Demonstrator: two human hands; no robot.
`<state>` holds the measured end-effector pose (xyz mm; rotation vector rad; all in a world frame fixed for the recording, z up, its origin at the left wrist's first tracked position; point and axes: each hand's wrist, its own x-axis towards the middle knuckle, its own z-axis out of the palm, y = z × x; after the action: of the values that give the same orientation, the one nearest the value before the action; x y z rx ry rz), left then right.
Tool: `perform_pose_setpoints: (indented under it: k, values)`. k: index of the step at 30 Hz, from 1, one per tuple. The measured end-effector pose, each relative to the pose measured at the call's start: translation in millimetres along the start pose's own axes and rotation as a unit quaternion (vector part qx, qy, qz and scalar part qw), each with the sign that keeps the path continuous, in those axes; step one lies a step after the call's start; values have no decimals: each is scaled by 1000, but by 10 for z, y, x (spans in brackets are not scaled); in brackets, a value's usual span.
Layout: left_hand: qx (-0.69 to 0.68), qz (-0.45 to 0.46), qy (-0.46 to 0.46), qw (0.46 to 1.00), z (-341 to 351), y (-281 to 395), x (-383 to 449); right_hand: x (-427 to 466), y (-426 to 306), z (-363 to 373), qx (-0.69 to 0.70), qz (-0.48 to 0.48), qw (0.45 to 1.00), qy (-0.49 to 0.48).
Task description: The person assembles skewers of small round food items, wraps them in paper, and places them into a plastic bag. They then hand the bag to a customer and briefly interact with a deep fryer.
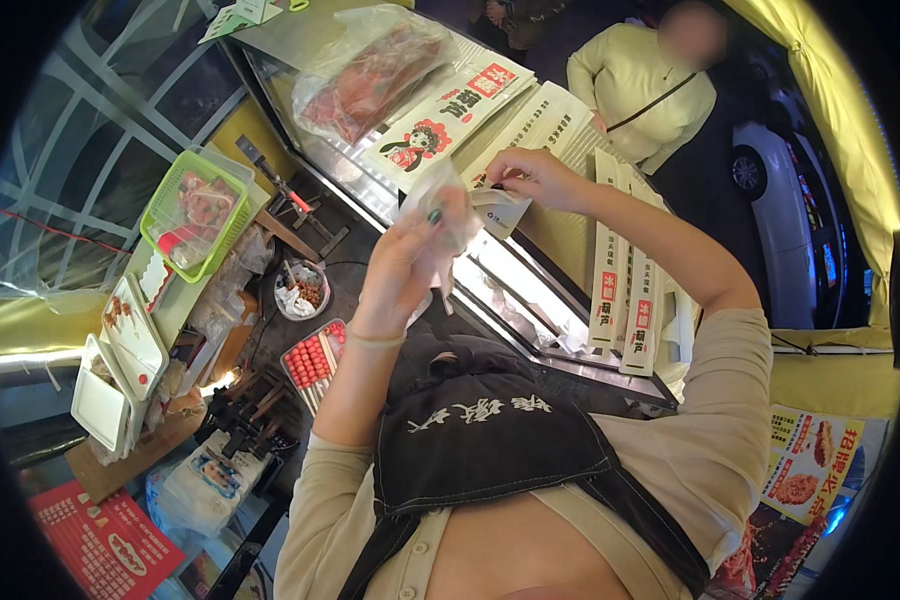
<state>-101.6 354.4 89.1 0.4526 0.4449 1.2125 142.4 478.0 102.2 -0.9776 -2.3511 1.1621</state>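
Observation:
My left hand (412, 247) is raised in front of the apron and closed on a crumpled, clear plastic bag (442, 206), blurred in part; what lies inside the bag cannot be told. Over the counter, my right hand (529, 180) pinches the end of a white printed paper bag (501, 214) beside the plastic. Stacks of long printed paper bags (544, 124) lie on the counter under and behind my right hand. A wider paper bag with a cartoon figure (435, 120) lies to their left, next to a plastic sack with red contents (379, 82).
A lit glass display case (510, 300) stands below the hands. At the left are a green basket (195, 259), white trays (101, 409), a waste bin (301, 289) and a tray of skewered red fruit (311, 360). A person (645, 90) stands beyond the counter.

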Motion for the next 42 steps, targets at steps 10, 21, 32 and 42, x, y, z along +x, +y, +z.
perform_pose_setpoints:
  k: [10, 21, 32, 42]
  values:
    - [136, -52, 48, 988, 109, -167, 233, -91, -38, 53, 43, -9, 994, 102]
    - [208, -39, 159, 964, 146, -94, 148, -23, -303, -37, -112, -175, 976, 71]
    - [266, 41, 137, 953, 95, -249, 165, 16, -404, 33, -156, -183, 970, 30]
    - [268, 62, 173, 946, 156, -264, 262, -111, -313, 243, -111, -199, 962, 151]
